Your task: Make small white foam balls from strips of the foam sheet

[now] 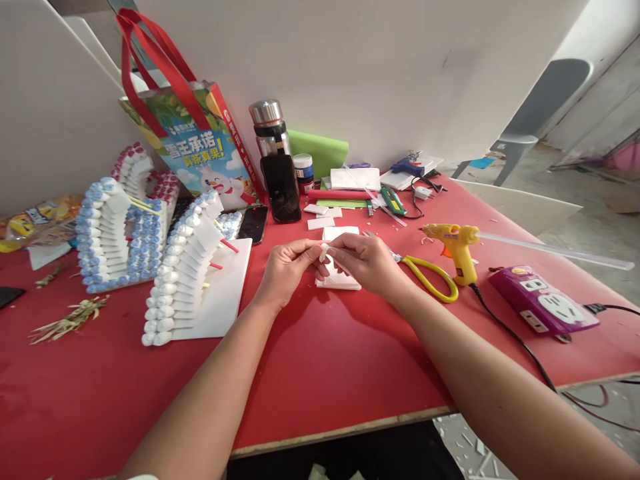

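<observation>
My left hand (285, 270) and my right hand (367, 262) meet over the middle of the red table (325, 360). Both pinch a small white rolled piece (324, 253) between their fingertips. Just under the hands lies a small white foam block with toothed edges (339, 280). Yellow-handled scissors (433, 277) lie right beside my right hand. A yellow glue gun (457, 243) stands to their right with a clear glue stick pointing right.
White foam models tipped with blue and white rolls (185, 280) stand at the left on a white board. Behind are a red-handled printed bag (200, 147), a steel flask (270, 127), a phone (253, 223), foam scraps and tools. A purple power strip (543, 300) sits at right.
</observation>
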`<state>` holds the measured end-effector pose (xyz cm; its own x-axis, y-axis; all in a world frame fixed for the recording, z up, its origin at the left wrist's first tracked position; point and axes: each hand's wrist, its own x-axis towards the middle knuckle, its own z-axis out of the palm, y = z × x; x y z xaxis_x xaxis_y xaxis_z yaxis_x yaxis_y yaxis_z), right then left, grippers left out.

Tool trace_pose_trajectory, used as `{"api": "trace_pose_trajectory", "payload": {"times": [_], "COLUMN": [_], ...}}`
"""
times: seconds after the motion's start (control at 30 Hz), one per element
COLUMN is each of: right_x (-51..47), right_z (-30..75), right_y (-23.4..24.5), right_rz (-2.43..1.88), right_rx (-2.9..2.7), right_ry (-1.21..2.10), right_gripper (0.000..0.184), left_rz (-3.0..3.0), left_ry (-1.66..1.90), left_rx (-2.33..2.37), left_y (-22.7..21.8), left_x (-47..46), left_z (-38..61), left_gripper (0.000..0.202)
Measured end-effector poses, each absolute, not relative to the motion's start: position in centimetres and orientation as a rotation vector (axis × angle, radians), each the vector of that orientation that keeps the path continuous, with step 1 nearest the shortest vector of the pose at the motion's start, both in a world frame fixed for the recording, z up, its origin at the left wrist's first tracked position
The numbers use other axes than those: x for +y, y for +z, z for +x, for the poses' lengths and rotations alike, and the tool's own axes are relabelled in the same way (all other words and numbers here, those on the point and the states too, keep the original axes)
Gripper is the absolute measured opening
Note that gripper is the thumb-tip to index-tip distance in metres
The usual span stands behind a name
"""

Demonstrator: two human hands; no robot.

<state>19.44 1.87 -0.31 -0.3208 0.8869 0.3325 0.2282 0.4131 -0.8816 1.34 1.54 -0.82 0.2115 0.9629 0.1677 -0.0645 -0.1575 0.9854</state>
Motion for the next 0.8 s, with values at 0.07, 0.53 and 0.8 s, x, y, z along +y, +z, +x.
{"api": "trace_pose_trajectory", "payload": {"times": [0.07,0.53,0.8], "right_x": [1.93,1.66,1.35], "right_z": [19.55,19.31,18.98], "right_y": [-0.32,-0.44,-0.87], "right_rz": [-0.938,-1.161,-1.112], "right_rx": [-1.802,-1.811,-1.931], "right_ry": [0.965,0.896,0.596], "right_gripper": [0.022,0.022,0.019], "left_rz": [1.368,1.499,1.619], "left_ry": [1.15,1.214,1.28], "left_rx": [0.936,1.088,1.116], "left_y": [-0.86,-1.06,-1.53], "left_x": [1.61,1.28,0.99], "left_z": [1.2,1.45,1.83], "left_gripper": [0.026,0.023,0.018]}}
